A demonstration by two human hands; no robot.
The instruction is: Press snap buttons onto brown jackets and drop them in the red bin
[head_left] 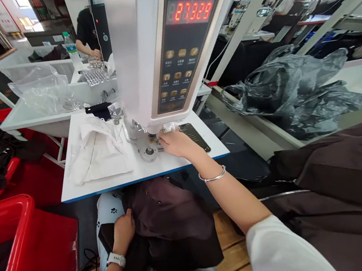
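Observation:
My left hand (123, 230), with a pale watch at its wrist, is closed on the edge of a dark brown garment (175, 209) spread over my lap. Two small round snap buttons show on the cloth. My right hand (176, 143) reaches to the snap press (129, 70), its fingers pinched together right beside the lower die (149, 151), under the press head. Whatever is between those fingertips is too small to make out. A phone (195, 137) lies on the white table (145, 172), partly behind my right hand.
A folded white cloth (101, 150) lies left of the press. Red bins (53, 238) with dark garments stand at the left. Dark garments (353, 181) are heaped at the right, below a grey plastic bag (282, 82). Across the table a person (87, 36) works.

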